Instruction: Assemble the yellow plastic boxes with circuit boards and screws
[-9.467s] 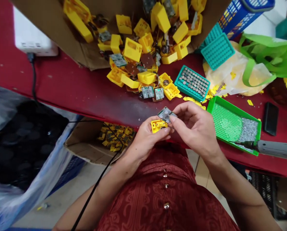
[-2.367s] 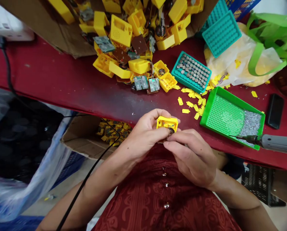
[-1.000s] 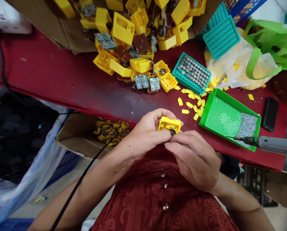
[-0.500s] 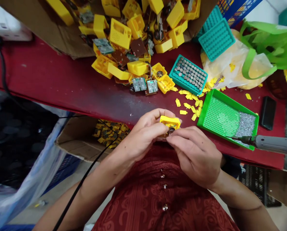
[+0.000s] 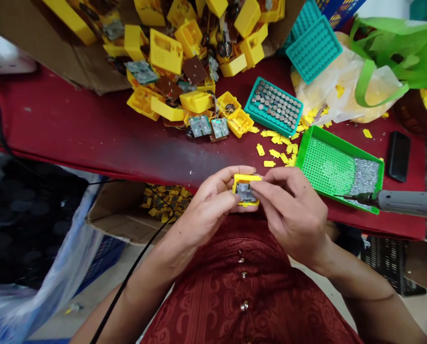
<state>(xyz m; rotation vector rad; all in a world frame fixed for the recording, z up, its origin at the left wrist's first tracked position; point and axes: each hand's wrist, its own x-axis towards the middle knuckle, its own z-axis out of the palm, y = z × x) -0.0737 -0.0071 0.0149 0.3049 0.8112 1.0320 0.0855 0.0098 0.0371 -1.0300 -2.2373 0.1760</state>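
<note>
A small yellow plastic case (image 5: 247, 177) sits between the thumb and fingers of my left hand (image 5: 218, 193), its open side turned up. Inside it lies a grey circuit board (image 5: 245, 192) with some parts on its face. The closed thumb and index finger of my right hand (image 5: 292, 205) are at the board's right edge and cover part of it. Beyond my hands, loose yellow plastic pieces (image 5: 275, 153) are scattered on the red table (image 5: 127, 143). Several yellow housings with wires and boards (image 5: 200, 125) are piled further back.
A teal tray (image 5: 249, 112) of coin-like round cells stands behind my hands. On the right are a green basket (image 5: 308, 138) with small metal screws, an electric screwdriver (image 5: 407, 203) and a black phone (image 5: 399, 156). A cardboard box (image 5: 107, 215) of yellow parts is below the table edge.
The circuit board now lies face up in the case, where a dark round part and wires showed before. My right fingers have moved up along the case's right side. The view has shifted slightly.
</note>
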